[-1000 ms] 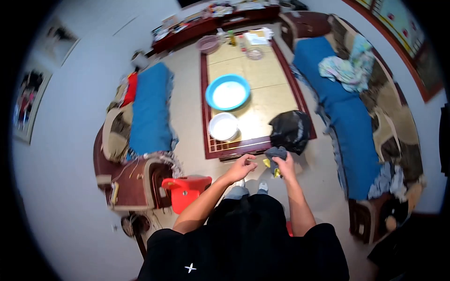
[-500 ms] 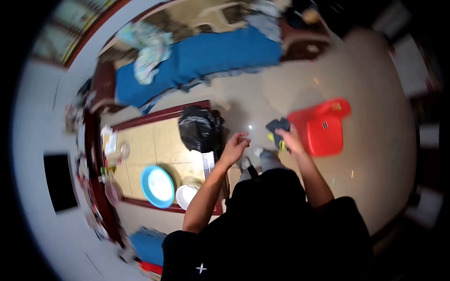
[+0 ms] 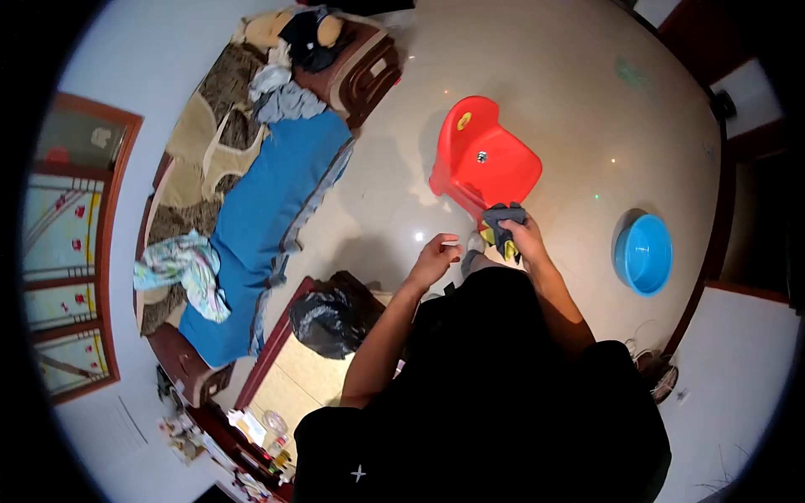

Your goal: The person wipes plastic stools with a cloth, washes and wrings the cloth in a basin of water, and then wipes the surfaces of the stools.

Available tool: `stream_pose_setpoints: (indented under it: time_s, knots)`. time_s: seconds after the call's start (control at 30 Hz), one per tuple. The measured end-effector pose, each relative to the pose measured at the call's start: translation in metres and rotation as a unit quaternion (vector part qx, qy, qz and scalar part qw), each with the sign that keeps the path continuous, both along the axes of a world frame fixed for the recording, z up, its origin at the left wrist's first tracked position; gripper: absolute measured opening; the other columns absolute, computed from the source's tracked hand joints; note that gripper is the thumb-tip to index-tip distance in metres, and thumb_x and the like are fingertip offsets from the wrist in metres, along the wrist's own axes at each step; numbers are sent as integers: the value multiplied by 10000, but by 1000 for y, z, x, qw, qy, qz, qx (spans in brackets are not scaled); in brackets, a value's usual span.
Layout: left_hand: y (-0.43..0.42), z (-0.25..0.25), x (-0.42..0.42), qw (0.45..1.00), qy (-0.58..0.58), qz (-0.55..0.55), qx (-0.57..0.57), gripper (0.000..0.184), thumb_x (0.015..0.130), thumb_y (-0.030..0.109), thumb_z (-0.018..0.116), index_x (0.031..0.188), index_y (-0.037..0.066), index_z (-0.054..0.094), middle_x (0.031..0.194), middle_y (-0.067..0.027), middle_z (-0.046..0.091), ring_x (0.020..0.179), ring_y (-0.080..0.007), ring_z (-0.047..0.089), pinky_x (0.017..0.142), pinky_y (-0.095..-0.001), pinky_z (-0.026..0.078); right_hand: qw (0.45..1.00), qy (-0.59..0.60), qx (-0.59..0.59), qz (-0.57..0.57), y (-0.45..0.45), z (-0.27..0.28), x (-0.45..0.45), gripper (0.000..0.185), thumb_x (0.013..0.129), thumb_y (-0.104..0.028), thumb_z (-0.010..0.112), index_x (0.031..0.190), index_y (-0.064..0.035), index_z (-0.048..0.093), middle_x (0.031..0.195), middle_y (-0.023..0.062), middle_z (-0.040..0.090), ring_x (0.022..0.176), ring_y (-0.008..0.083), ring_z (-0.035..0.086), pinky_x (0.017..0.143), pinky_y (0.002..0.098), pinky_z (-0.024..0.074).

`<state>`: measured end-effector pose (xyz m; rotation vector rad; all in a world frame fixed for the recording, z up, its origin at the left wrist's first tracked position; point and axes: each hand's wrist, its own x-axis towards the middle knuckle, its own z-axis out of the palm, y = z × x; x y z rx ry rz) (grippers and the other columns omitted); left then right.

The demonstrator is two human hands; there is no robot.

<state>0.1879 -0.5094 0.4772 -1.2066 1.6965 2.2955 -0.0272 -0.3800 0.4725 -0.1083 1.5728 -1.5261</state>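
Note:
My right hand (image 3: 528,239) is closed round a dark grey cloth (image 3: 506,216) with yellow parts (image 3: 508,249) hanging below it. That bundle is in front of the near edge of a red plastic chair (image 3: 496,168). To the left, my left hand (image 3: 435,258) is held in the air with its fingers curled but apart and nothing in them. A black plastic bag (image 3: 329,320) lies on the end of the low table (image 3: 293,377), left of my left forearm.
A sofa with a blue cover (image 3: 268,210) runs along the left, with a patterned cloth (image 3: 191,270) and grey clothes (image 3: 289,102) on it. A blue basin (image 3: 646,255) stands on the floor at the right. Bottles (image 3: 281,461) are at the lower left.
The view has turned right, away from the table. The red chair now shows ahead of my hands, and a blue basin on the floor has come into view. The right hand still holds the cloth.

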Motion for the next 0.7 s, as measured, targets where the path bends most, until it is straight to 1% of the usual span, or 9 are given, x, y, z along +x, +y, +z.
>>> stream_pose_setpoints:
  time_s: [0.07, 0.2, 0.3, 0.4, 0.43, 0.53, 0.57, 0.67, 0.7]
  knots:
    - [-23, 3, -31, 1000, -5, -9, -17, 408, 969, 278, 638, 1332, 108, 561, 1164, -64, 689, 1040, -189, 662, 896, -349, 483, 1000, 20, -8, -9, -10, -14, -17, 374, 841, -39, 681, 1204, 23, 614, 1076, 98, 696, 952, 201, 669, 865, 317, 530]
    - [-58, 19, -83, 998, -27, -6, -56, 415, 968, 269, 628, 1341, 100, 558, 1180, -89, 687, 1053, -204, 658, 906, -362, 488, 998, 47, -32, -10, -30, 11, -47, 351, 847, -52, 683, 1185, 27, 632, 1044, 99, 703, 927, 191, 668, 838, 306, 533]
    - [-80, 11, -120, 996, -53, -2, -69, 436, 958, 276, 645, 1339, 83, 557, 1173, -102, 689, 1059, -205, 654, 894, -348, 489, 999, 47, 5, -10, -35, 3, -72, 398, 834, -46, 700, 1213, 36, 610, 1065, 105, 699, 951, 192, 666, 856, 312, 529]
    - [-101, -13, -149, 986, -84, -24, -139, 482, 937, 285, 677, 1345, 65, 548, 1161, -135, 688, 1052, -226, 655, 889, -345, 498, 999, 29, 3, -22, -26, -5, -87, 412, 833, -37, 694, 1224, 40, 590, 1073, 103, 692, 957, 196, 665, 861, 310, 529]
    - [-109, -16, -159, 983, -82, -31, -164, 552, 908, 287, 709, 1363, 39, 520, 1180, -188, 675, 1072, -268, 653, 897, -371, 518, 999, 20, 1, -26, -23, -7, -94, 413, 833, -33, 691, 1225, 41, 585, 1074, 100, 690, 957, 196, 665, 862, 309, 529]
    - [-138, -30, -190, 953, -117, -66, -271, 608, 888, 299, 724, 1373, 16, 492, 1222, -233, 651, 1111, -301, 644, 913, -402, 528, 994, 1, -18, -105, -14, -18, -101, 410, 829, -8, 680, 1221, 47, 574, 1076, 95, 685, 954, 190, 663, 860, 313, 531]
    - [-151, -45, -198, 934, -122, -83, -324, 681, 863, 302, 745, 1397, 7, 443, 1254, -281, 623, 1135, -362, 641, 930, -450, 527, 991, -15, 26, -133, -10, -32, -102, 411, 829, 9, 676, 1222, 50, 563, 1071, 97, 678, 953, 188, 661, 854, 314, 535]
    - [-188, -79, -225, 879, -135, -102, -445, 697, 816, 315, 728, 1382, 27, 439, 1232, -292, 619, 1156, -462, 608, 982, -516, 504, 979, -36, 46, -196, -4, -44, -100, 469, 835, 0, 687, 1277, 58, 543, 1095, 121, 673, 976, 201, 663, 875, 311, 540]
    - [-203, -85, -235, 880, -145, -127, -434, 736, 809, 313, 723, 1410, 35, 402, 1275, -307, 583, 1173, -480, 588, 993, -537, 496, 974, -49, 33, -217, -1, -50, -96, 491, 839, 0, 684, 1303, 58, 536, 1118, 132, 674, 1003, 206, 660, 899, 313, 537]
